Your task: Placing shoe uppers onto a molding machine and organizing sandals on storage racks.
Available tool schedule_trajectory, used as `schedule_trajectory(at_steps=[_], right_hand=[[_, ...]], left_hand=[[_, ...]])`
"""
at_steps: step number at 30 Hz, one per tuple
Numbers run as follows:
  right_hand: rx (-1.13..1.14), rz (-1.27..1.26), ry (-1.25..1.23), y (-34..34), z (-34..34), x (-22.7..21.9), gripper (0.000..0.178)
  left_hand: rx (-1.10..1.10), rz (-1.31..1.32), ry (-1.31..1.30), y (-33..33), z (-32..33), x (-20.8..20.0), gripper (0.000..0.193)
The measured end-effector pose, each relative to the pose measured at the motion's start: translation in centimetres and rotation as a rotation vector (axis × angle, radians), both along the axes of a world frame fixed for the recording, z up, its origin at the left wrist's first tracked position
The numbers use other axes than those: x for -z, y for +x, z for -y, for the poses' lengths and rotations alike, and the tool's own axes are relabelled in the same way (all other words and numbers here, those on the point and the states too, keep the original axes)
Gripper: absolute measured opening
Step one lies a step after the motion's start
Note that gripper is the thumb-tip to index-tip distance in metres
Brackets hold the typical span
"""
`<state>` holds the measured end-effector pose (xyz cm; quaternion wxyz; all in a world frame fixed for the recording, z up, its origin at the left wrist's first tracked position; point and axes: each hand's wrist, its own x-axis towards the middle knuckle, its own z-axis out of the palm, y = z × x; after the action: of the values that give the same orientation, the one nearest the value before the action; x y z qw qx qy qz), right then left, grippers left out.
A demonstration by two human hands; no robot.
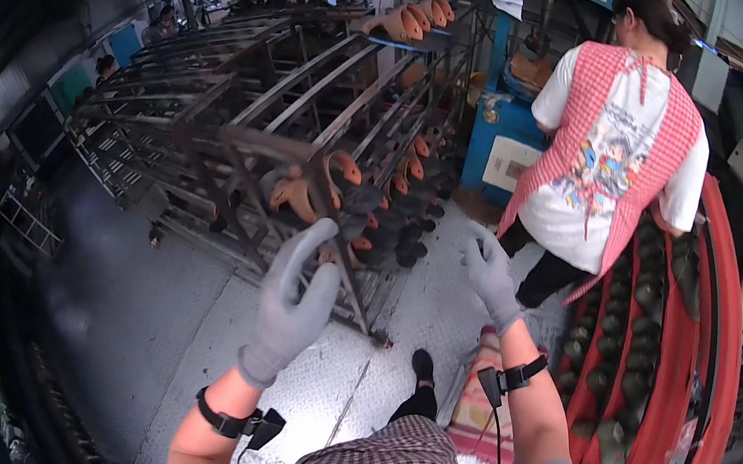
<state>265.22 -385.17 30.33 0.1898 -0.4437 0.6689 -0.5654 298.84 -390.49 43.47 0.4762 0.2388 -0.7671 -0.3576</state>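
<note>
My gloved left hand (292, 302) hangs with fingers spread, empty, just short of the near corner of a metal rack (312, 117); my right hand (492, 274), also spread and empty, hovers right of it. Orange shoe forms (305, 193) fill the rack. Farther right, a person in a checked apron (615, 144) stands beside red shelves (677, 374).

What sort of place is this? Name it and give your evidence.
Probably a shoe factory floor. A wheeled metal rack holds orange shoe lasts and dark shoes, a red conveyor carries more, and a blue machine stands behind.
</note>
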Motion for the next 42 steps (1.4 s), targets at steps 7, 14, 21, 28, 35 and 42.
schedule_trajectory(at_steps=[7,14,21,28,35,42], right_hand=[[0.169,-0.463,-0.236,-15.2,26.6,-17.2,0.038],[0.282,-0.601,-0.052,-27.0,47.7,-23.8,0.053],[0.086,-0.569,0.153,-32.0,56.9,-25.3,0.061],[-0.076,-0.747,0.32,-25.0,55.8,-24.4,0.041],[-0.179,-0.551,-0.068,-22.1,50.6,-21.8,0.041],[-0.628,-0.237,-0.443,-10.3,33.3,-19.5,0.048]], left_hand=[[0.259,-0.078,0.511,-15.1,14.9,-13.5,0.046],[0.259,0.007,-0.198,-33.6,29.5,-14.0,0.029],[-0.301,-0.149,0.703,-44.6,37.5,-12.2,0.055],[-0.794,-0.167,0.261,-41.7,45.9,-7.5,0.047],[-0.236,-0.276,0.738,-31.4,44.7,-12.4,0.031],[-0.11,-0.332,0.408,-14.9,24.6,-16.2,0.025]])
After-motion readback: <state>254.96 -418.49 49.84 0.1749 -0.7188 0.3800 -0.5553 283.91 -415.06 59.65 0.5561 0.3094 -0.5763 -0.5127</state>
